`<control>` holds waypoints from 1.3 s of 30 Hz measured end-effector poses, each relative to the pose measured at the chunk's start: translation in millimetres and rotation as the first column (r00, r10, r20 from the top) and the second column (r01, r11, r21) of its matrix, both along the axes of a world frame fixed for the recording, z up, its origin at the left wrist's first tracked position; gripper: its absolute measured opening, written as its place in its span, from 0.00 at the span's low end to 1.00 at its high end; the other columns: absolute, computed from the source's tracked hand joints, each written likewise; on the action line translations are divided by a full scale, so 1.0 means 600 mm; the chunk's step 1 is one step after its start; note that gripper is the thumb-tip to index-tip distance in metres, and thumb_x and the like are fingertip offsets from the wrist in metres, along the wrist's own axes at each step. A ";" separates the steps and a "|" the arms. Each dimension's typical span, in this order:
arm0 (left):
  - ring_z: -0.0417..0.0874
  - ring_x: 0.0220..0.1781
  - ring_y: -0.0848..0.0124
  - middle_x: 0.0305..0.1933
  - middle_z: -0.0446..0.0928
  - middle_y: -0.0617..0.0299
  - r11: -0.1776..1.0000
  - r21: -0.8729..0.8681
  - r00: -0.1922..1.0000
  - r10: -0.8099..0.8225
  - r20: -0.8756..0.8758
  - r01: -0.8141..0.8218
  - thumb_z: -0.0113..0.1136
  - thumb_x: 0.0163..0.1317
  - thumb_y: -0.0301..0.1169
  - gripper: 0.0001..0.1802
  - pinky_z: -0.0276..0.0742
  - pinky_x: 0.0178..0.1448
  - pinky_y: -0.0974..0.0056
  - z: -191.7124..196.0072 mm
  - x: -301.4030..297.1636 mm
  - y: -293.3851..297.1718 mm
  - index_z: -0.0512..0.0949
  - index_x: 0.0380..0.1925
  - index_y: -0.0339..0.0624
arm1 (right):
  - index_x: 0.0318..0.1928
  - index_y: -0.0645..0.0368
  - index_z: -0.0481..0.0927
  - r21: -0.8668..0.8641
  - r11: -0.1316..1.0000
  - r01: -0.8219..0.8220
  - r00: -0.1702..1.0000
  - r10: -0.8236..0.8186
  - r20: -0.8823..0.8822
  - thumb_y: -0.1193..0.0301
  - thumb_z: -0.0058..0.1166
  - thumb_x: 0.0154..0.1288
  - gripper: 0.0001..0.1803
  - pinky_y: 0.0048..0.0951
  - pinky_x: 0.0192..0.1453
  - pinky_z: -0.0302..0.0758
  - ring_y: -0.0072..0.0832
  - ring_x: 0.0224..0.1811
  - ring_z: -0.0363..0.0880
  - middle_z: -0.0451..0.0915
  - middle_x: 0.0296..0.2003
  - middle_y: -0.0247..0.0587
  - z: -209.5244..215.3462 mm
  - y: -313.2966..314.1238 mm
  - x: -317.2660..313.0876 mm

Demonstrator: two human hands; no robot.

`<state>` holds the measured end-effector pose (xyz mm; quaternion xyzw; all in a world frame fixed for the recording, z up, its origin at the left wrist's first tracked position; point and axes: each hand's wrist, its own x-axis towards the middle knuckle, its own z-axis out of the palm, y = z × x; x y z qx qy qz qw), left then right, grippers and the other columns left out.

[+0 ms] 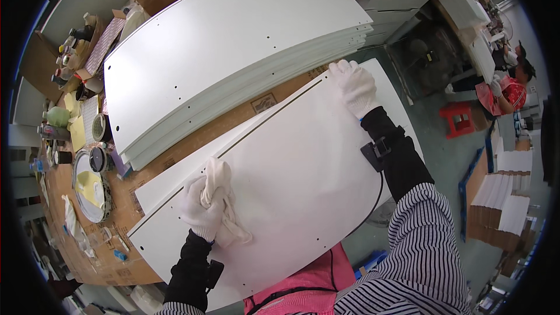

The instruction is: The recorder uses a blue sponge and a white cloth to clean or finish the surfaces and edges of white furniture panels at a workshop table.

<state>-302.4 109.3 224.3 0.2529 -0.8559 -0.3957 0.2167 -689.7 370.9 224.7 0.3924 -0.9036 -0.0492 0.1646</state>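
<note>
A white panel (280, 169) with a dark groove along its far edge and small drilled holes lies slantwise before me. On its left part, my left hand (201, 207), in a white glove, is closed around a crumpled off-white cloth (219, 184). The cloth hangs down onto the panel's face. At the panel's far right corner, my gloved right hand (356, 87) has its fingers curled over the edge. Under this panel, another white panel (169, 184) sticks out at the far left side.
Beyond it, a stack of white panels (233, 41) rests on the cardboard-covered table (134, 239). Bottles (58, 116), tins and a round tray (81, 195) crowd the left. At the right are a red stool (457, 119), a seated person (504, 96) and more stacked panels (501, 192).
</note>
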 end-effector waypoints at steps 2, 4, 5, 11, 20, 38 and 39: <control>0.87 0.44 0.58 0.48 0.84 0.54 0.999 0.035 1.000 0.017 -0.008 -0.016 0.73 0.54 0.23 0.16 0.83 0.49 0.60 -0.001 0.001 0.001 0.84 0.44 0.38 | 0.55 0.51 0.82 0.017 1.000 -0.001 1.000 0.001 -0.026 0.69 0.55 0.67 0.16 0.41 0.46 0.83 0.41 0.47 0.82 0.80 0.43 0.39 -0.002 0.004 -0.009; 0.87 0.44 0.58 0.48 0.84 0.53 0.999 0.037 1.000 0.010 0.012 -0.010 0.74 0.54 0.23 0.17 0.83 0.49 0.60 -0.002 0.000 0.002 0.84 0.45 0.38 | 0.57 0.53 0.83 -0.127 0.980 0.154 0.982 -0.138 0.129 0.68 0.55 0.69 0.18 0.43 0.48 0.82 0.44 0.47 0.82 0.80 0.43 0.43 -0.009 0.005 -0.015; 0.87 0.44 0.58 0.48 0.84 0.53 0.999 0.036 1.000 0.014 0.013 -0.014 0.74 0.54 0.23 0.17 0.83 0.49 0.60 0.000 0.001 0.001 0.84 0.45 0.38 | 0.57 0.53 0.83 -0.127 0.980 0.151 0.982 -0.134 0.130 0.68 0.55 0.69 0.18 0.43 0.48 0.82 0.44 0.47 0.82 0.80 0.43 0.43 -0.009 0.004 -0.016; 0.88 0.46 0.59 0.49 0.84 0.53 1.000 -0.010 1.000 -0.005 -0.010 0.005 0.74 0.53 0.23 0.17 0.83 0.49 0.60 0.001 -0.003 0.003 0.84 0.45 0.37 | 0.49 0.54 0.87 -0.514 0.801 0.308 0.933 -0.149 0.327 0.62 0.54 0.72 0.14 0.47 0.47 0.80 0.50 0.44 0.84 0.82 0.42 0.49 -0.023 0.011 -0.034; 0.87 0.45 0.59 0.47 0.84 0.54 0.999 -0.031 1.000 -0.012 -0.006 0.011 0.76 0.53 0.23 0.18 0.83 0.49 0.60 0.002 -0.003 0.001 0.84 0.44 0.38 | 0.50 0.51 0.88 -0.428 0.842 0.328 0.937 -0.232 0.263 0.61 0.54 0.72 0.15 0.48 0.46 0.81 0.49 0.44 0.84 0.83 0.44 0.47 -0.032 0.000 -0.018; 0.88 0.45 0.59 0.48 0.84 0.54 0.998 -0.053 1.000 0.013 0.025 -0.012 0.74 0.54 0.26 0.16 0.83 0.50 0.60 0.008 -0.003 0.003 0.85 0.43 0.38 | 0.54 0.53 0.85 -0.426 0.904 0.026 0.948 0.112 0.297 0.69 0.56 0.71 0.14 0.45 0.47 0.80 0.49 0.43 0.83 0.82 0.42 0.46 -0.016 -0.028 0.045; 0.88 0.45 0.59 0.48 0.84 0.54 0.999 -0.035 0.999 0.019 0.032 -0.018 0.74 0.54 0.26 0.15 0.83 0.49 0.60 0.009 -0.003 0.003 0.85 0.43 0.38 | 0.54 0.54 0.85 -0.451 0.892 0.022 0.928 0.150 0.341 0.69 0.56 0.71 0.14 0.43 0.47 0.81 0.48 0.43 0.83 0.82 0.42 0.45 -0.016 -0.045 0.068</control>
